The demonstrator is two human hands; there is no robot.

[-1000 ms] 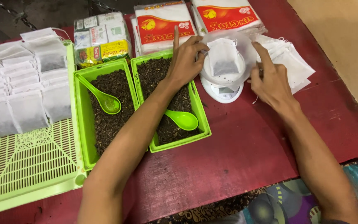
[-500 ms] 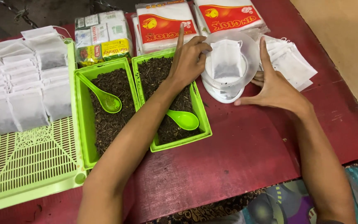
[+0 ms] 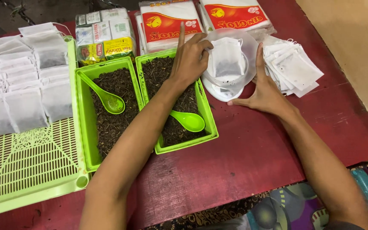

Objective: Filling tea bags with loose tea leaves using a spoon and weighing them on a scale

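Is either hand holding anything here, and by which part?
Left hand pinches the filter bag by its upper left edge. Right hand holds nothing, resting open beside the scale.

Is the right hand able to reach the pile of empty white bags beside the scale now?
Probably yes. The right hand rests open by the scale, and the pile of empty white bags lies just beyond its fingers, with nothing between.

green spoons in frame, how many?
2. One green spoon lies in the left green tray of loose tea; the other spoon lies in the right tray, beside the left forearm. None seems hidden.
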